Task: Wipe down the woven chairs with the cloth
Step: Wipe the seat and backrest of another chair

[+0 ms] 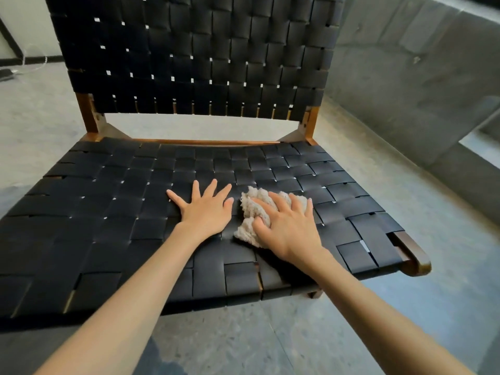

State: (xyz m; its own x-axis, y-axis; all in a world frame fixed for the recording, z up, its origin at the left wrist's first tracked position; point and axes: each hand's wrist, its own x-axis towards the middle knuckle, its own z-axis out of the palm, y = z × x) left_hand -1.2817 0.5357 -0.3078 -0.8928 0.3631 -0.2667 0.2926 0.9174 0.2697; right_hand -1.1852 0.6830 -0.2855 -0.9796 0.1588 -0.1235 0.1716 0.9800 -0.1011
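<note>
The chair (189, 55) stood in front of the person, and the left part of its black woven seat (108, 212) lay bare and wide. Near the middle of the seat the left hand (205, 209) rested flat on the straps. Its fingers were straight and spread apart, pointing to the far side, and it held nothing. Just beside its thumb, on the right, lay the cloth (253, 209), a pale bunch pressed on the seat, and I could not tell whether thumb and cloth touched. The right hand (289, 228) covered the right part of this bunch. Its fingers were a little apart and bent over the top, and its thumb was pushed into the left side, so the hand gripped the cloth and pressed it down. The visible part of the cloth came out to the left and far side of these fingers, with its longer line running from near-left to far-right. A stroke to the left would therefore probably meet the left hand at once, unless that hand gave way. The way to the far side and to the right, toward the wooden frame (416, 261), looked open. Beyond it stood a grey sofa (405, 77).
</note>
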